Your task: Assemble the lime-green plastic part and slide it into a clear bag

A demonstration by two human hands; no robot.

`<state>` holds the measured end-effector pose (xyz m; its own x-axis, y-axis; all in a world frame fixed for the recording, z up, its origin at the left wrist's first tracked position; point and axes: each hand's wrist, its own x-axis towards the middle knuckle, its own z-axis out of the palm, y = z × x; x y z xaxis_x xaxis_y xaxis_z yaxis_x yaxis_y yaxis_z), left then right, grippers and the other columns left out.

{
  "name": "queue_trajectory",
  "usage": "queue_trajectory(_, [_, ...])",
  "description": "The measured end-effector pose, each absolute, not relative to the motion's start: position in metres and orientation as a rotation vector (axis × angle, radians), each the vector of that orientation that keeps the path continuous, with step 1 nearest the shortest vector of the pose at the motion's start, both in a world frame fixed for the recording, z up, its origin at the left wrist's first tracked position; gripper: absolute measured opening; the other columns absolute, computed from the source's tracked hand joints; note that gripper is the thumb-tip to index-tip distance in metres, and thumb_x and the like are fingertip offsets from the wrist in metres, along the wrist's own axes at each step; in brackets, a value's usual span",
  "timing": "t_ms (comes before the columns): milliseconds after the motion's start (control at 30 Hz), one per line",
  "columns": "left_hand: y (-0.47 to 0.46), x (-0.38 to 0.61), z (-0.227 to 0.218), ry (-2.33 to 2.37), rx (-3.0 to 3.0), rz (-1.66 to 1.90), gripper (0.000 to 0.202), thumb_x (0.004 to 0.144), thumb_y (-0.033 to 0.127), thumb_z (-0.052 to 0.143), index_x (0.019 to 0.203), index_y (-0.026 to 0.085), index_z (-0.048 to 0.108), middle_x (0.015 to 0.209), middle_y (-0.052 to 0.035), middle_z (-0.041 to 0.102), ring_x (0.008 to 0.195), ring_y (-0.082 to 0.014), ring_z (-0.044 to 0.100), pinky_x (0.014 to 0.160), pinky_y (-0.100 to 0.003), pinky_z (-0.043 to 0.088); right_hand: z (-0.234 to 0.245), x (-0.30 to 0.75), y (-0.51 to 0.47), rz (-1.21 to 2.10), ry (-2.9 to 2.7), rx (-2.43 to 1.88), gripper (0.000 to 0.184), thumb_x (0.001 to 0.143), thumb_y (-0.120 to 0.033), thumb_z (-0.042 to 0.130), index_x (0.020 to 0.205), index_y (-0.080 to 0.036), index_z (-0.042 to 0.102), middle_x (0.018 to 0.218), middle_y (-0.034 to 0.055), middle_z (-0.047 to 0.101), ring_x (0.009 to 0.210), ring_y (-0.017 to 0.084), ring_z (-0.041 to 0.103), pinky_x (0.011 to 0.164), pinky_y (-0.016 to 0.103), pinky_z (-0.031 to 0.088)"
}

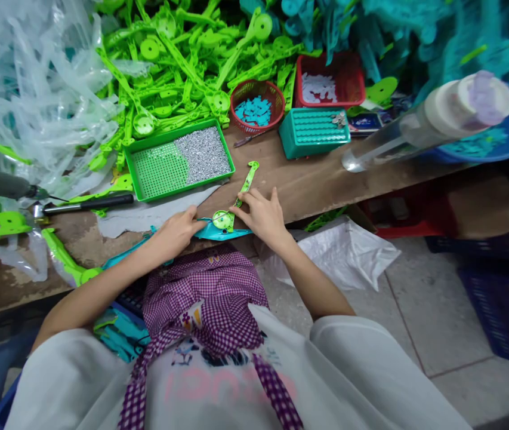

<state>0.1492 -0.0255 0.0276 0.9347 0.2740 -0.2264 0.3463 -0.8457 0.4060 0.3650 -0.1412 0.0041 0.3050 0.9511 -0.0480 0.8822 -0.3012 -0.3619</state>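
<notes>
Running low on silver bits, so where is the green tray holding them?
Head view, left of centre on the wooden bench: the green tray lies just beyond the left hand, before the green parts heap, round red basket to its right.

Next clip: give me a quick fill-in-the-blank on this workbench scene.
1. The left hand and right hand both touch a long ____ plastic part lying on a teal piece.
2. The teal chips sit in a round ____ basket.
3. Small silver bits fill the ____ half of the green tray.
Missing: green; red; right.
</notes>
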Motion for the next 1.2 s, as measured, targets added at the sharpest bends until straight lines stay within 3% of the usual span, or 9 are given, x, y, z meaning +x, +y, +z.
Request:
queue_trajectory(233, [-0.003,0.155,0.033,0.35,2.615,-0.367,0.055,0.081,0.002,0.038,0.121,0.023,0.069,0.097,-0.0099,0.053,0.078,-0.0182,0.055,0.078,-0.031,0.045,0.008,0.363,-0.14,0.334,-1.746,-2.356,0.042,0.098,-0.048,0.038,0.114,-0.017,0.063,0.113,0.0119,0.066,0.093,0.027,0.068,0.109,0.071,0.024])
queue_trajectory(367, [0.019,0.165,0.036,0.321,2.427,-0.464,0.043,0.086,0.013,0.044,0.115,0.025,0.073,0.089,-0.0078,0.057,0.082,-0.0183,0.056,0.079,-0.028,0.045,0.009,0.363,-0.138,0.323,-1.759,-2.346,0.042,0.097,-0.048,0.039,0.111,-0.018,0.064,0.113,0.0116,0.067,0.092,0.027,0.068,0.108,0.071,0.024])
queue_trajectory(600, [0.05,0.186,0.036,0.098,2.08,-0.725,0.04,0.084,0.014,0.048,0.116,0.022,0.071,0.114,-0.0046,0.071,0.1,-0.0164,0.061,0.09,-0.025,0.044,0.006,0.363,-0.137,0.336,-1.731,-2.339,0.04,0.096,-0.049,0.042,0.109,-0.02,0.065,0.112,0.0103,0.068,0.094,0.027,0.068,0.108,0.069,0.025])
queue_trajectory(767, [0.056,0.199,0.036,0.033,1.982,-0.797,0.038,0.079,0.015,0.056,0.113,0.023,0.072,0.114,-0.0043,0.072,0.094,-0.0149,0.064,0.084,-0.022,0.046,0.005,0.364,-0.138,0.325,-1.726,-2.326,0.038,0.096,-0.049,0.045,0.109,-0.019,0.065,0.112,0.0105,0.068,0.095,0.027,0.068,0.109,0.068,0.025])
queue_trajectory(1000, [0.062,0.211,0.034,-0.026,1.89,-0.919,0.039,0.08,0.016,0.057,0.115,0.022,0.071,0.116,-0.0042,0.072,0.098,-0.0159,0.064,0.086,-0.022,0.046,0.008,0.364,-0.137,0.356,-1.727,-2.336,0.04,0.096,-0.048,0.043,0.109,-0.019,0.065,0.114,0.011,0.068,0.095,0.027,0.069,0.11,0.067,0.026])
queue_trajectory(1200, [0.055,0.21,0.039,-0.072,2.169,-0.837,0.046,0.075,0.008,0.053,0.111,0.028,0.075,0.096,-0.003,0.075,0.081,-0.0155,0.061,0.076,-0.022,0.044,0.006,0.365,-0.137,0.345,-1.727,-2.333,0.038,0.096,-0.048,0.045,0.108,-0.018,0.066,0.111,0.0103,0.068,0.095,0.027,0.068,0.11,0.066,0.027])
